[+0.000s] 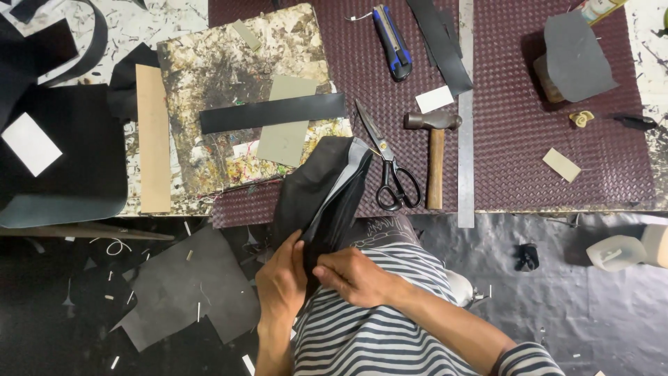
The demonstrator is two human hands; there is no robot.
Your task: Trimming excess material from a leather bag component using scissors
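So the biggest thing here is the dark red textured mat point(529, 125) covering most of the workbench, and next to it on the left sits a paint-spattered board point(223, 63) with a black strip point(271, 113) laid across it and a couple of greyish card pieces point(284, 139) under that. Coming off the front edge of the bench is the black leather piece point(323, 191), folded over with a lighter grey lining showing along one edge (looks like a bag panel or something similar, hard to say exactly), and it hangs down from the bench edge to the person's lap. Both hands are on its lower end: the left hand point(282, 282) is wrapped around the left side with fingers curled closed on the leather, and the right hand point(351, 275) is pinching the folded edge just beside it, thumb and fingers shut on the material, so the two hands are practically touching. On the mat to the right of the leather lie black-handled scissors point(388, 163), then a hammer point(435, 153) with a wooden handle, then a long steel ruler point(465, 111) running up and down. Further up there's a blue and black utility knife point(392, 42) and a small white card point(434, 99) near the hammer head.
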